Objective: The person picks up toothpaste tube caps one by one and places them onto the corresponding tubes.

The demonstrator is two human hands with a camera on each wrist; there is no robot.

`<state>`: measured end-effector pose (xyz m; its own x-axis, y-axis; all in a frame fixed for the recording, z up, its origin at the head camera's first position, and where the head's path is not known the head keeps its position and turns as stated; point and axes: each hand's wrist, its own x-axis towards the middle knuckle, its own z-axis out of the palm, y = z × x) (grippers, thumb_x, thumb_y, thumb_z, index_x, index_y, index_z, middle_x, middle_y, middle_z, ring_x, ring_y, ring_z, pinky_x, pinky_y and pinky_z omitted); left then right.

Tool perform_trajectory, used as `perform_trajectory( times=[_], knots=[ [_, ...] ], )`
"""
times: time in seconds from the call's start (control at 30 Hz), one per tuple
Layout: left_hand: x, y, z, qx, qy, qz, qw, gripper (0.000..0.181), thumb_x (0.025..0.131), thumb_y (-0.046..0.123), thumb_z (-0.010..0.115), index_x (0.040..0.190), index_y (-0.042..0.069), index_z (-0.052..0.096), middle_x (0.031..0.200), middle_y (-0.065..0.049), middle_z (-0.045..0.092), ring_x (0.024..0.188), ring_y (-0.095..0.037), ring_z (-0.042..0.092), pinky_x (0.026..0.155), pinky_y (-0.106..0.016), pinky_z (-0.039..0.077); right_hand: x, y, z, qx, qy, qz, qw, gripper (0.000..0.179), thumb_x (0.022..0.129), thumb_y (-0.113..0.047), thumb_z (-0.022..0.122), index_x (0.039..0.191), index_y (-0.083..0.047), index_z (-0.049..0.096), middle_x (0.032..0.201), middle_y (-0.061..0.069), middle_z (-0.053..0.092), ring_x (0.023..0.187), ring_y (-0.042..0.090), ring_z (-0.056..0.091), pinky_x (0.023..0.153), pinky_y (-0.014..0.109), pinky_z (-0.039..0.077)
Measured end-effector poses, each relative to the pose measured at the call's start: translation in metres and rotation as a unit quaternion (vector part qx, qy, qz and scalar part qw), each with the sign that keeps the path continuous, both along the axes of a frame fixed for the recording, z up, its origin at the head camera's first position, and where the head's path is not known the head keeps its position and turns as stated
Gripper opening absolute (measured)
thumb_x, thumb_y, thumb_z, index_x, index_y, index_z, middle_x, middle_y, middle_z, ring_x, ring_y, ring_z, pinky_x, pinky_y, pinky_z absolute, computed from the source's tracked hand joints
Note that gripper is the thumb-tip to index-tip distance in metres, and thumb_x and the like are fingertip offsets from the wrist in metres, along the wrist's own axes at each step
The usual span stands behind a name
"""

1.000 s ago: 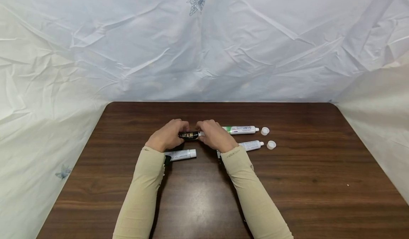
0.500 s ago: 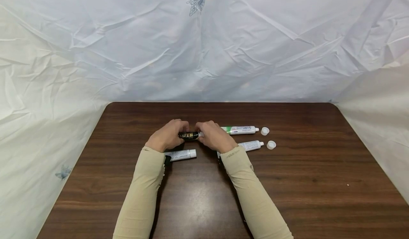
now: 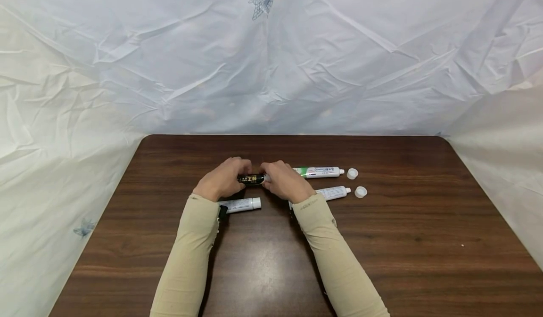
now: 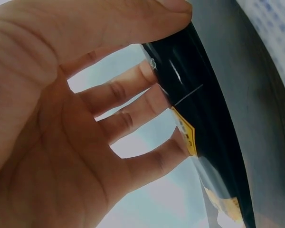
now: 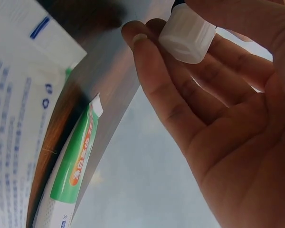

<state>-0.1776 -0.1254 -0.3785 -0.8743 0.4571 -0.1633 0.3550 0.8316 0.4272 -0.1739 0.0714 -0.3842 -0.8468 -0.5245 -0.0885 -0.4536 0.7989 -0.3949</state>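
Observation:
A black toothpaste tube [image 3: 253,180] with gold lettering lies sideways between the two hands at mid-table. My left hand [image 3: 221,178] grips its body, thumb on one side and fingers on the other, as the left wrist view shows. My right hand [image 3: 285,180] pinches the white cap [image 5: 187,35] at the tube's right end; the cap appears to be on the tube. Beyond the right hand lies a green and white toothpaste tube [image 3: 322,172] with a bare nozzle. A white tube [image 3: 333,193], also uncapped, is partly hidden by the right wrist.
Beside the left wrist lies another white tube [image 3: 242,205] with its cap on. Two loose white caps, the far cap [image 3: 352,173] and the near cap [image 3: 360,192], rest right of the uncapped nozzles. A pale cloth [image 3: 271,72] hangs behind the brown table [image 3: 403,260].
The right hand's fingers have shifted very slightly at the cap. The left hand, the black tube and the other tubes stay where they were.

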Motion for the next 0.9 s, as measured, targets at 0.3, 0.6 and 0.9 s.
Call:
perform_trajectory(
  times=[0.3,0.6,0.9],
  knots=[
    [-0.0001,0.0014,0.0015,-0.003,-0.021,-0.001,0.9998,0.029,0.094,0.003,0.069,0.122,0.009,0.064,0.126,-0.013,0.061,0.118,-0.029,0.059,0.096,-0.047,0.053,0.0032,-0.0001,0.0028,0.036,0.024,-0.006,0.9990,0.037,0.100,-0.020,0.067,0.134,-0.005,0.064,0.119,0.009,0.056,0.073,0.015,0.057,0.071,0.030,0.051],
    [-0.0003,0.0023,0.0028,-0.009,-0.026,0.002,0.9996,0.028,0.094,0.004,0.069,0.121,0.009,0.064,0.127,-0.013,0.061,0.118,-0.029,0.059,0.095,-0.047,0.053,0.0036,0.0001,0.0030,0.047,0.033,0.002,0.9984,0.039,0.101,-0.021,0.066,0.136,-0.005,0.061,0.116,0.011,0.061,0.084,0.018,0.056,0.076,0.034,0.051],
    [0.0012,0.0021,0.0045,-0.006,-0.021,0.006,0.9997,0.025,0.093,0.003,0.070,0.117,0.010,0.065,0.123,-0.013,0.061,0.115,-0.028,0.060,0.093,-0.046,0.053,0.0013,-0.0025,0.0030,0.040,0.014,-0.001,0.9991,0.034,0.101,-0.019,0.066,0.131,-0.006,0.063,0.108,0.009,0.066,0.086,0.018,0.061,0.076,0.034,0.052]
  ],
)
